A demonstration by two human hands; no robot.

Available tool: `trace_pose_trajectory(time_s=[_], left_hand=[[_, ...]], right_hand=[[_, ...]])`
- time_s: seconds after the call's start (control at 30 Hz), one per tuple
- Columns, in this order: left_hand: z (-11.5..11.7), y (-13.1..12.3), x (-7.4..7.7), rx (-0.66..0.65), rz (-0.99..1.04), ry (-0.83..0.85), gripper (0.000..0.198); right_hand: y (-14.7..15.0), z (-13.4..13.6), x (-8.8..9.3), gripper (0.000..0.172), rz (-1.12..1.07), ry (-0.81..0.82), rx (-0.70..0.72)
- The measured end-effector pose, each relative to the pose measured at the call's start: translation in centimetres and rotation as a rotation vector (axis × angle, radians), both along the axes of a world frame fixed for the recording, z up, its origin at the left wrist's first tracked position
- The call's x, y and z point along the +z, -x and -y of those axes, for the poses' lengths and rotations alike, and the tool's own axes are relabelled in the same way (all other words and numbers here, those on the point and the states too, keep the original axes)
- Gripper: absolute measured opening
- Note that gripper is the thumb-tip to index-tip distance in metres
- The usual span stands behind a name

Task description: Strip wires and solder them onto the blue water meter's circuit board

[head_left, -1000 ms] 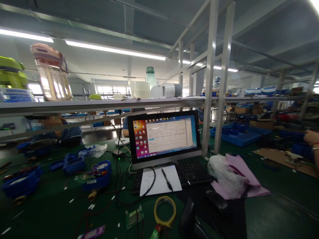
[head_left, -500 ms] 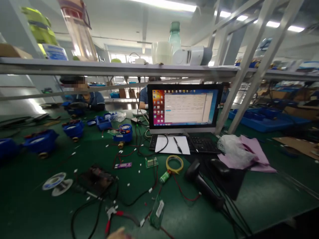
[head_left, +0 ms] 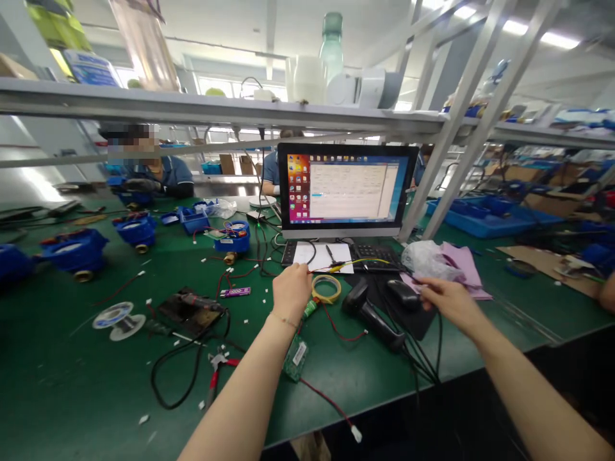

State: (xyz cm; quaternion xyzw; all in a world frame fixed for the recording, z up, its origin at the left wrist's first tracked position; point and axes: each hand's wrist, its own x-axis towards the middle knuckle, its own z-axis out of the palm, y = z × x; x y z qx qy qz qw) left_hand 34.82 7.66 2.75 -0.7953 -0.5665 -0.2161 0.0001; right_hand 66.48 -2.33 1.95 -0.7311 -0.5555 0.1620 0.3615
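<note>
My left hand point(head_left: 292, 289) is closed in front of the monitor, beside a roll of yellow tape point(head_left: 327, 289). A thin wire point(head_left: 365, 260) with yellow and dark stretches runs from its fingers across the keyboard toward my right hand point(head_left: 444, 301). The fingers of my right hand pinch the wire's dark far end, close to the black mouse point(head_left: 402, 293). Below my left hand, a green battery cell point(head_left: 310, 309) is partly hidden by my wrist. A green circuit board point(head_left: 295, 360) with a white label lies beside my left forearm.
A barcode scanner point(head_left: 373, 317) lies between my hands. Behind stand the monitor point(head_left: 348, 189) and white paper point(head_left: 312, 256). Pliers point(head_left: 216, 365), a solder spool point(head_left: 120, 321) and a soldering iron point(head_left: 199, 301) lie left. Blue meter housings point(head_left: 77, 250) stand further back; a shelf point(head_left: 216, 109) spans above.
Both my hands have come into view over the table, with the wire stretched between them. Earlier, only fingertips showed at the bottom edge. The view has shifted, and the circuit board now appears higher.
</note>
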Motion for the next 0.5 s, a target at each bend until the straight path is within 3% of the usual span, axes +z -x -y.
trace_pose_trajectory(time_s=[0.13,0.27,0.33,0.4,0.43,0.47,0.5], left_hand=[[-2.3,-1.6,-2.9,0.022,-0.05,0.152,0.012],[-0.4,-0.7,-4.8,0.007,-0.001,0.155,0.014],[1.5,0.1,-4.2,-0.031,0.06,0.122,0.022],[3.8,1.4,-2.5,-0.109,0.125,0.109,0.011],[5.0,2.5,-1.5,-0.163,0.182,0.104,0.005],[6.0,3.7,-0.4,-0.222,0.245,0.097,0.017],[7.0,5.2,0.5,-0.286,0.46,0.046,0.019]], right_hand=[[2.4,-5.1,-4.5,0.013,0.212,0.142,0.016],[3.4,-6.5,-7.3,0.009,0.372,0.209,-0.047],[3.7,-6.7,-7.5,0.009,0.412,0.221,-0.066],[4.3,-6.7,-6.8,0.009,0.439,0.175,-0.075],[4.8,-6.7,-6.1,0.014,0.444,0.129,-0.073],[5.5,-6.5,-5.1,0.021,0.443,0.071,-0.06],[6.3,-6.1,-3.9,0.026,0.435,0.006,-0.033]])
